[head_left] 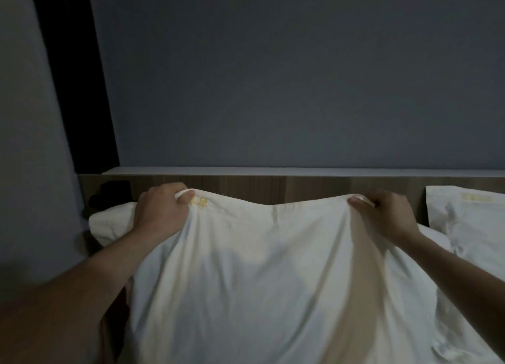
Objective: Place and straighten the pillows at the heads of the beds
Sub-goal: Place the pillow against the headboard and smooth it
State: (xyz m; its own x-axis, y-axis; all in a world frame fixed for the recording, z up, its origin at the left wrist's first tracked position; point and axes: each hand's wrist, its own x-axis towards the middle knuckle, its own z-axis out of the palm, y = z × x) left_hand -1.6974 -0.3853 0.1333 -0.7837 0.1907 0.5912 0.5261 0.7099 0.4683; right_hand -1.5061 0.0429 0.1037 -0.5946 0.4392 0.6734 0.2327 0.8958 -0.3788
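Fingers (188,195) curled, pinching pillow (259,268) edge

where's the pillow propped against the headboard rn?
Head view, far right: the propped pillow leans upright on the wooden headboard, just right of the right hand that grips the held pillow.
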